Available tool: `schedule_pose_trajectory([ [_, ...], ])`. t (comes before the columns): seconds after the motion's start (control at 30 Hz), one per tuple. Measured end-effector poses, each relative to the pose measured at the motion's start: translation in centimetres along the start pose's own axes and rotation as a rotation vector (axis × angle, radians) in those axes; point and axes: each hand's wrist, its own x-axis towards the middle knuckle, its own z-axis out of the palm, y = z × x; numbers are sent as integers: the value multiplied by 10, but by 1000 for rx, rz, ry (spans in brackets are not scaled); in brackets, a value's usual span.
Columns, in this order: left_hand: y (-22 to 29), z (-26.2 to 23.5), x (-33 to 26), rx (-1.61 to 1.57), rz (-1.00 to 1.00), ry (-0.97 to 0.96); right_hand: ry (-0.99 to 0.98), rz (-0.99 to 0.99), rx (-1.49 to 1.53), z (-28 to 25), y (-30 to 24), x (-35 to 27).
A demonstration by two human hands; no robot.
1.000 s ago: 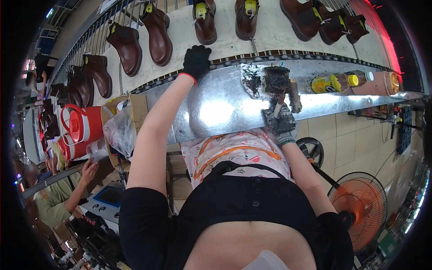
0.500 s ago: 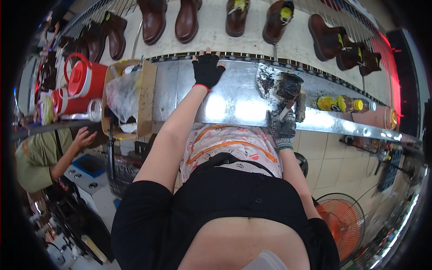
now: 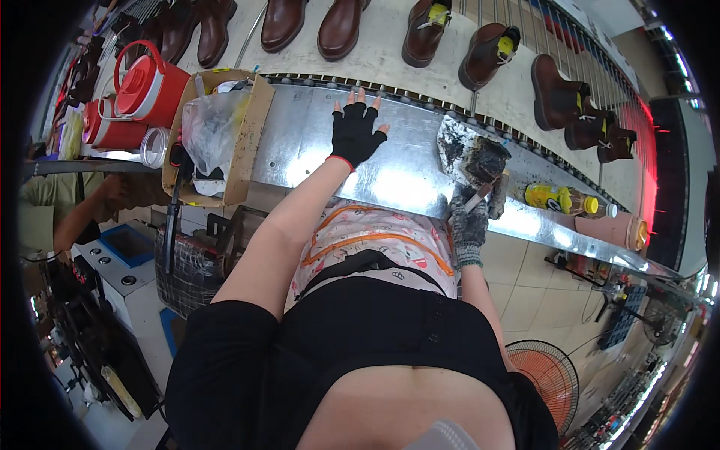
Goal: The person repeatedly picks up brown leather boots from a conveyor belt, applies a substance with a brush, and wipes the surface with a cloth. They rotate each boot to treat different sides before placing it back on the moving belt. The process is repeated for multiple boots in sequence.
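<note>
You are gripping a thin brush handle (image 3: 478, 201) in your right hand (image 3: 469, 225), right of centre in the frame, its tip meeting a dark, crusted glue pot (image 3: 485, 159) that is sitting on a stained metal plate (image 3: 452, 141) on the shiny steel tabletop (image 3: 300, 135). The gloved fingers are clenched round the handle. Your left hand (image 3: 355, 133), in a black fingerless glove, is lying flat on the tabletop at upper centre, fingers spread and released, holding nothing.

As I judge it, the pot is standing near the front edge, so a hard push with the brush could be tipping it toward you; drips could also be reaching the yellow bottle (image 3: 561, 199) just to its right. Your left arm is reaching out nearly straight, and the right elbow is tucked close to your body with the wrist bent upward.

Brown boots (image 3: 480, 52) are lining the conveyor along the top, and a cardboard box (image 3: 217, 135) with a plastic bag is sitting at upper left.
</note>
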Motion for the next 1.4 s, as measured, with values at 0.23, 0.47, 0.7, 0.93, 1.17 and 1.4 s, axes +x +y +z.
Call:
schedule_pose_trajectory([
  [0.23,-1,-3,-2,-55,5,49,-96,164,272,6,-5,-19],
  [0.47,-2,-3,-1,-39,23,100,-136,-151,70,12,-2,-26],
  [0.7,-7,0,-1,-74,13,108,-154,-163,111,14,-13,-18],
  [0.93,-13,-6,3,-60,109,134,-70,-302,-8,29,3,-15],
  [1.17,-18,-19,19,-112,143,-62,-22,-347,-47,29,3,-18],
  [1.4,-8,-33,49,-23,224,-331,-44,-292,-46,27,-1,-20],
])
